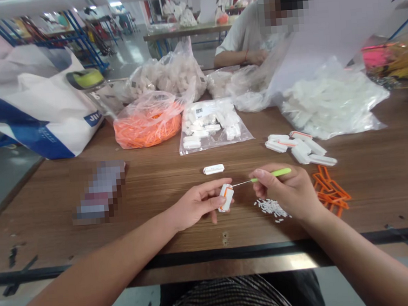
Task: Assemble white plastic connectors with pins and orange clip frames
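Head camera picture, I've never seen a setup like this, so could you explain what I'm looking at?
There's no machine here, just a person's two bare hands. The single picture comes from a camera worn on their head, looking forward and down. The left hand holds a white piece with an orange strip. The right hand holds a thin green-handled tool, its tip at the piece's upper edge. On the brown table lie tiny white bits, orange frames, more white pieces and filled plastic bags, including an orange one. Someone else sits across.
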Demonstrator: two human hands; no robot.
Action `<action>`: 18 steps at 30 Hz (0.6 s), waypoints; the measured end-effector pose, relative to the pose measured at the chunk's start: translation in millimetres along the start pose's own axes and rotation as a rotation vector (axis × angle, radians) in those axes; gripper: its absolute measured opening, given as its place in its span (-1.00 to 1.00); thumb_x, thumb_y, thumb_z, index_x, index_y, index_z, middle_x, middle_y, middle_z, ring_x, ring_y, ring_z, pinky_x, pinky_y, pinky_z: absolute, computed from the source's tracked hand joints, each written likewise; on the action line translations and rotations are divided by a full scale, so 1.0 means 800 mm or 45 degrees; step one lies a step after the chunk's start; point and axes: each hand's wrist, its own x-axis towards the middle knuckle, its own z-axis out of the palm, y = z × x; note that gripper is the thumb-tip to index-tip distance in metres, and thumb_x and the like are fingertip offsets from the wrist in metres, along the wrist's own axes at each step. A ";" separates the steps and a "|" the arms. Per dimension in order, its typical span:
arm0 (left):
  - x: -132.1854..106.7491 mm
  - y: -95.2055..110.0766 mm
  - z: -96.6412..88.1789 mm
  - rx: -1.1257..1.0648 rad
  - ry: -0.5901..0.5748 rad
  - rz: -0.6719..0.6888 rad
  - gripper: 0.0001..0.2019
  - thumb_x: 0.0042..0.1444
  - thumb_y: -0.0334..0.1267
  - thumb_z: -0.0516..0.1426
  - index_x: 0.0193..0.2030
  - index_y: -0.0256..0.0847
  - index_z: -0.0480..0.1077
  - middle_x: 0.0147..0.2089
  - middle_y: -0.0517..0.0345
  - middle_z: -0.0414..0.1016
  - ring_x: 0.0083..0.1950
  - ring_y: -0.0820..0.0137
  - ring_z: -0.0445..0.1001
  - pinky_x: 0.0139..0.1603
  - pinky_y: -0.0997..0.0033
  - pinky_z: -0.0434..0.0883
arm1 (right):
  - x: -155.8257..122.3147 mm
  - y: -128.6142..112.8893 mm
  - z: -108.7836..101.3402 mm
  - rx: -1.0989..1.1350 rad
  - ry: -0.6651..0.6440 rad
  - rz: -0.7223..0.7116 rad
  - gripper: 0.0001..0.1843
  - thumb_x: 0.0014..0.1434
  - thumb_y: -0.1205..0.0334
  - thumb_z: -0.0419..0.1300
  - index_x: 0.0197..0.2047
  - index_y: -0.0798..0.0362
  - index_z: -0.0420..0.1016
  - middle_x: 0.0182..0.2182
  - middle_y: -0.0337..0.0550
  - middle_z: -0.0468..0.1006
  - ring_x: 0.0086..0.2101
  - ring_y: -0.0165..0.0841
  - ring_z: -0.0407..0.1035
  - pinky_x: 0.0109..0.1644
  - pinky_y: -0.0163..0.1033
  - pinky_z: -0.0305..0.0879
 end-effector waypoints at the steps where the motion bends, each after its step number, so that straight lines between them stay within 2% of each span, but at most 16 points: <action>1: 0.000 -0.001 0.000 -0.028 0.017 0.003 -0.54 0.20 -0.27 0.21 0.25 -0.09 0.34 -0.11 -0.02 0.51 -0.19 0.35 0.50 -0.47 0.58 0.42 | -0.002 -0.001 0.001 -0.043 0.023 -0.026 -0.68 0.12 -0.02 0.29 -0.45 0.06 0.56 -0.64 -0.21 0.52 -0.65 -0.46 0.38 -0.62 -0.36 0.36; 6: -0.001 -0.002 -0.002 -0.253 0.028 -0.049 -0.60 0.18 -0.33 0.24 0.17 -0.10 0.40 -0.10 0.00 0.55 -0.15 0.39 0.55 -0.23 0.48 0.50 | -0.002 0.003 0.002 -0.078 0.119 0.010 -0.67 0.17 -0.02 0.25 -0.44 0.07 0.55 -0.57 -0.12 0.61 -0.63 -0.42 0.46 -0.61 -0.37 0.40; 10: -0.001 0.001 -0.006 -0.384 0.036 -0.070 -0.60 0.18 -0.35 0.24 0.16 -0.12 0.39 -0.09 0.00 0.57 -0.10 0.36 0.58 -0.17 0.48 0.52 | -0.003 0.007 -0.001 -0.113 0.106 0.003 -0.69 0.18 0.01 0.25 -0.44 0.07 0.55 -0.58 -0.13 0.60 -0.62 -0.41 0.46 -0.60 -0.35 0.41; 14: 0.000 0.005 -0.007 -0.490 0.030 -0.091 -0.57 0.22 -0.36 0.21 0.22 -0.13 0.33 -0.06 -0.03 0.57 -0.07 0.31 0.59 -0.18 0.51 0.53 | -0.009 0.003 0.000 -0.181 0.151 -0.145 -0.71 0.23 0.06 0.20 -0.42 0.04 0.56 -0.55 -0.16 0.61 -0.61 -0.42 0.46 -0.58 -0.34 0.42; 18: 0.000 0.006 -0.007 -0.524 -0.001 -0.116 -0.61 0.26 -0.37 0.16 0.22 -0.20 0.33 -0.02 -0.10 0.56 -0.03 0.25 0.58 -0.17 0.48 0.54 | -0.014 0.002 0.002 -0.327 0.072 -0.337 -0.78 0.26 0.17 0.19 -0.37 0.03 0.58 -0.52 -0.19 0.63 -0.58 -0.42 0.48 -0.52 -0.32 0.43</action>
